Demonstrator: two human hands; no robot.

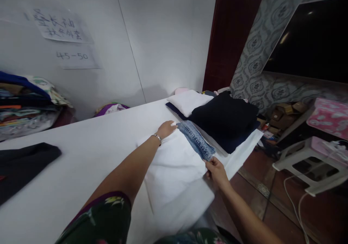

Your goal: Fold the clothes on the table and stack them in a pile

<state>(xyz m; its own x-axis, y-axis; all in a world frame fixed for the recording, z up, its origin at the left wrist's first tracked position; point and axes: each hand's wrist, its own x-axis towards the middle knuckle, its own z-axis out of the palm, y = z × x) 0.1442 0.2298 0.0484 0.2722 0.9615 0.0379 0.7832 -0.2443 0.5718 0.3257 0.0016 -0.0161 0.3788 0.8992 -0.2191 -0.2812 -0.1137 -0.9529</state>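
A white garment with a blue denim band along its far edge lies spread over the white table and toward my body. My left hand, with a bracelet at the wrist, pinches the garment's far left corner by one end of the band. At the band's other end my right hand is closed on the garment's edge. Just beyond the band sits a pile of folded clothes, with a black piece and a pale pink-white piece on top.
Dark cloth lies at the table's left. Past the far left edge is a heap of clothes. Paper signs hang on the grey wall. To the right stand a plastic stool with a cable and several cardboard boxes.
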